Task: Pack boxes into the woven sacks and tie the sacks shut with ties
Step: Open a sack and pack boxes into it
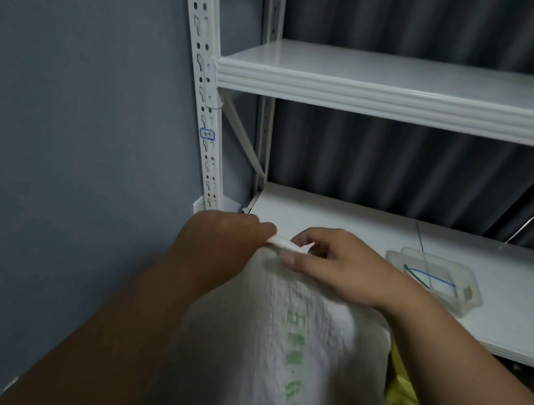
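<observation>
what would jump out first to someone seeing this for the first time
Low in the middle, a white woven sack with green print fills the foreground, its gathered top pinched by the left hand and right hand. To the right, on the white shelf, sits a clear plastic tray holding thin coloured ties.

Left hand (222,247) and right hand (334,267) pinch white sack (277,350) top, seemingly folded, near tray (464,306)
</observation>
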